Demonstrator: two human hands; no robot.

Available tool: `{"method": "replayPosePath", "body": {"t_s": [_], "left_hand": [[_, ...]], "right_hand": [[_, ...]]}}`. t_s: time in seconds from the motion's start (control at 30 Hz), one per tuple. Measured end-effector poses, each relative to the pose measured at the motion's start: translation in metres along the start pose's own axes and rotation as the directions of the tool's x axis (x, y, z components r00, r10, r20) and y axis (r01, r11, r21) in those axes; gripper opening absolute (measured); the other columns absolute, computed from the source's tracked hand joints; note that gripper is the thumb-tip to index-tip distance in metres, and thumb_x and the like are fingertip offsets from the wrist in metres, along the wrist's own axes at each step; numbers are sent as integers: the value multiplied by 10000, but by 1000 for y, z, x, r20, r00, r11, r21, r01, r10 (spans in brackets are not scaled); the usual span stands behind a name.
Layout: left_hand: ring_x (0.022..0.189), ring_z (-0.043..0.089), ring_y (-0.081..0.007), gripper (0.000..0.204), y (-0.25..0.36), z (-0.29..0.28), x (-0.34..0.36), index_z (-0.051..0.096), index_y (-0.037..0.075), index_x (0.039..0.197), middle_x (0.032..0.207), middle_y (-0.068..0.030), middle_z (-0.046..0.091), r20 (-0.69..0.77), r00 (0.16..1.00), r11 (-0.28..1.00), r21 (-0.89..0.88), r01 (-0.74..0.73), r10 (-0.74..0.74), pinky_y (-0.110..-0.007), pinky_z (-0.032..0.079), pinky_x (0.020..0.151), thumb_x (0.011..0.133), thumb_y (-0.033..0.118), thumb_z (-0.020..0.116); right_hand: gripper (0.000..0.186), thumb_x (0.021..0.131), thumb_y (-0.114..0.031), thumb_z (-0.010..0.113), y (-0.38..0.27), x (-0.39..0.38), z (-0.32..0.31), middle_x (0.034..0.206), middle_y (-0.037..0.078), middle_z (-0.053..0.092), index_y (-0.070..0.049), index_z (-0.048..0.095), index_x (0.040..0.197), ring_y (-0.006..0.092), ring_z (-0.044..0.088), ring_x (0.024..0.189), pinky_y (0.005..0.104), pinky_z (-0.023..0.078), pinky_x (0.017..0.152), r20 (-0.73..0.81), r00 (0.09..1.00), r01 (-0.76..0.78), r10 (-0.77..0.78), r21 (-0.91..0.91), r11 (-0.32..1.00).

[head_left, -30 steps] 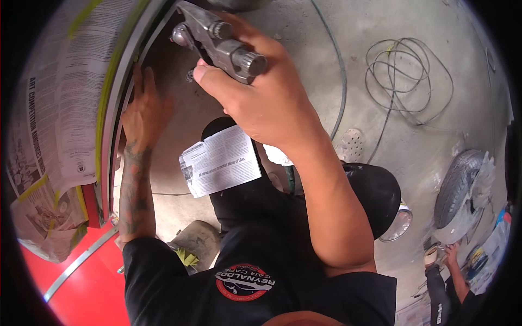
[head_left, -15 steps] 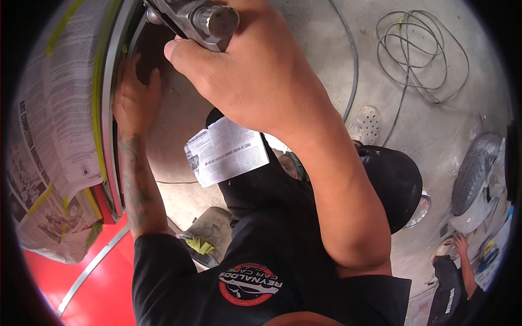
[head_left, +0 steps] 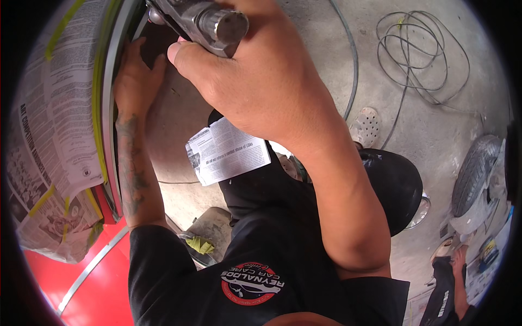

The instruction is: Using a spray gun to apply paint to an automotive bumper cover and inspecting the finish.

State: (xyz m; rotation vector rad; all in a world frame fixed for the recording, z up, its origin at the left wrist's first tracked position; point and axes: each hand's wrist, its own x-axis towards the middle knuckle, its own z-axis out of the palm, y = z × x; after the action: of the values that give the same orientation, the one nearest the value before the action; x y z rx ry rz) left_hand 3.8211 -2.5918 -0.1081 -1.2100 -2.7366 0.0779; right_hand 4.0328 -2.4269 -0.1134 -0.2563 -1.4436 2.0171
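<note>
My right hand (head_left: 261, 81) fills the upper middle of the view, shut on a grey metal spray gun (head_left: 204, 22) whose round end points toward me. My left hand (head_left: 133, 79) lies flat with fingers spread against the dark inside of a curved car wheel arch (head_left: 109, 108). Newspaper masking (head_left: 51, 125) held by yellow-green tape covers the red car panel (head_left: 76, 288) to the left. A torn piece of newspaper (head_left: 225, 149) lies on my black-trousered thigh.
Grey concrete floor with a coiled cable (head_left: 418, 54) at upper right and a hose (head_left: 350, 60) running beside it. A black round stool (head_left: 394, 185) is under me. A grey tyre (head_left: 476, 171) lies at right, and another person's arm (head_left: 462, 271) shows at lower right.
My right hand with the spray gun has come up and closer to the camera, toward the top of the wheel arch. My left hand stays pressed on the arch.
</note>
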Motion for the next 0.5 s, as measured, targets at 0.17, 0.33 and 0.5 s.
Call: {"method": "replayPosePath", "body": {"t_s": [0.17, 0.33, 0.5], "left_hand": [[1179, 575, -396, 507, 47, -11, -31, 557, 100, 1278, 1463, -211, 441, 196, 970, 987, 102, 126, -144, -444, 563, 805, 824, 286, 688], [1168, 578, -403, 531, 4, 1, -21, 521, 109, 1311, 1476, -210, 421, -61, 990, 985, 124, -121, 129, -477, 549, 831, 834, 282, 674], [1167, 576, -409, 557, -5, 7, 0, 471, 116, 1338, 1452, -188, 451, -120, 977, 967, 210, -146, 174, -504, 531, 855, 843, 292, 654]], "right_hand": [[390, 851, -70, 615, -2, 1, -5, 920, 179, 686, 23, 577, 1228, 272, 678, 859, 331, 519, 781, -1, 1000, -5, 5, 1, 1000], [394, 859, -72, 616, -2, 2, -3, 931, 173, 685, 23, 573, 1238, 260, 674, 868, 324, 516, 787, 12, 1000, -8, 8, 17, 1000], [397, 866, -74, 618, -2, 1, -4, 941, 166, 684, 23, 569, 1248, 248, 670, 878, 317, 514, 793, 13, 1000, -11, 11, 9, 1000]]}}
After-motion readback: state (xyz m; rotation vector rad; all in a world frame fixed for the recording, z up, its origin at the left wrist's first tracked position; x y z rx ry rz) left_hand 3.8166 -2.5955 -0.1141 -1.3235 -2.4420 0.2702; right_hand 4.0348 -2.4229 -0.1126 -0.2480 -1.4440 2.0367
